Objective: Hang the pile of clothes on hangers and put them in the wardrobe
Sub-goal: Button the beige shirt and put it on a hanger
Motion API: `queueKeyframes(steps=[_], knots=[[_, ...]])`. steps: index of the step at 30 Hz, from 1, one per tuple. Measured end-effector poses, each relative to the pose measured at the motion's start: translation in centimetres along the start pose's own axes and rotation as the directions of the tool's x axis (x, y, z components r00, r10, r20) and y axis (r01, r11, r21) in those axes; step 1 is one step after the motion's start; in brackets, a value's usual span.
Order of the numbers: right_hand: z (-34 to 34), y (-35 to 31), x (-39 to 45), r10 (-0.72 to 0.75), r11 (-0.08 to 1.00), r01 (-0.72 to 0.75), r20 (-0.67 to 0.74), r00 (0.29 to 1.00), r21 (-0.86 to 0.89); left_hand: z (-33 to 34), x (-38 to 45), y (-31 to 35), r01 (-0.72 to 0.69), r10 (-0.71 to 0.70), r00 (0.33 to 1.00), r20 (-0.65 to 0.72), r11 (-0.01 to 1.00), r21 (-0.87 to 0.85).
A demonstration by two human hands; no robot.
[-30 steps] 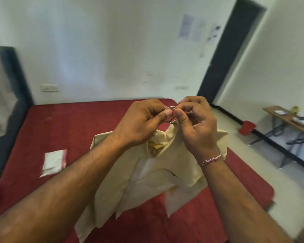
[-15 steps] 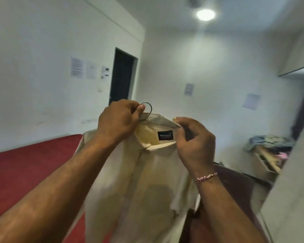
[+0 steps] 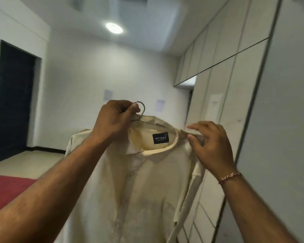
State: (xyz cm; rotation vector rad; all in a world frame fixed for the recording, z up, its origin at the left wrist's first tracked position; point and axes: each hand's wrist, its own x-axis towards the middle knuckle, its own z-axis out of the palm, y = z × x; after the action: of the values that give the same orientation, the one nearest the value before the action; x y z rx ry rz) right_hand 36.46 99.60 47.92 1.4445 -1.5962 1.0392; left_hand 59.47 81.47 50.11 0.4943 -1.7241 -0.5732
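A cream shirt (image 3: 147, 186) with a black neck label hangs on a thin metal hanger (image 3: 142, 111), held up in front of me. My left hand (image 3: 114, 118) grips the hanger's hook, thumb against the wire. My right hand (image 3: 211, 146) pinches the shirt's right shoulder seam beside the collar, the other fingers spread. The grey wardrobe (image 3: 244, 85) runs along the right, its tall doors closed where I can see them.
A corner of the red bed (image 3: 5, 192) shows at lower left. A dark doorway (image 3: 12, 102) stands at far left. Tiled floor lies between bed and far wall. A large grey wardrobe panel (image 3: 291, 137) is close on my right.
My view has swung from the bed round to the wardrobe side. The shirt on its hanger has been lifted off the bed and raised. My right hand moved from the hook to the shoulder.
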Motion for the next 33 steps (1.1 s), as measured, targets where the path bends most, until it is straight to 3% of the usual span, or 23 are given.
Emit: queueKeyframes(steps=[4,7,14,18,23,26,28,33], knots=[[-7.4,2.5,1.3,0.070,0.981,-0.104,0.202,0.977,0.162,4.9,1.8,4.2,-0.079,0.095,0.989,0.111,0.987,-0.143],[-11.2,3.2,1.7,0.087,0.994,-0.099,0.200,0.976,0.052,7.9,2.6,7.2,-0.197,0.219,0.948,0.233,0.974,-0.112],[-16.9,2.0,2.6,0.252,0.932,-0.136,0.328,0.910,-0.336,14.5,3.0,13.8,-0.332,0.422,0.818,0.391,0.901,-0.279],[-20.7,2.0,0.8,0.298,0.863,-0.176,0.196,0.934,-0.474,17.0,3.0,16.3,-0.283,0.465,0.751,0.469,0.868,-0.409],[-27.6,2.3,-2.1,0.353,0.671,-0.255,-0.002,0.935,-0.696,20.6,2.6,19.5,-0.393,0.610,0.529,0.590,0.792,-0.467],[-33.0,2.1,-3.3,0.372,0.602,-0.288,-0.057,0.926,-0.744,23.3,2.0,21.3,-0.379,0.648,0.474,0.596,0.761,-0.527],[-36.1,1.9,-3.6,0.382,0.586,-0.294,-0.063,0.922,-0.755,25.4,1.1,23.6,-0.368,0.666,0.509,0.546,0.741,-0.562],[-44.7,2.8,-3.4,0.500,0.584,-0.414,-0.092,0.861,-0.698,31.7,0.3,30.5,-0.328,0.578,0.705,0.411,0.780,-0.533]])
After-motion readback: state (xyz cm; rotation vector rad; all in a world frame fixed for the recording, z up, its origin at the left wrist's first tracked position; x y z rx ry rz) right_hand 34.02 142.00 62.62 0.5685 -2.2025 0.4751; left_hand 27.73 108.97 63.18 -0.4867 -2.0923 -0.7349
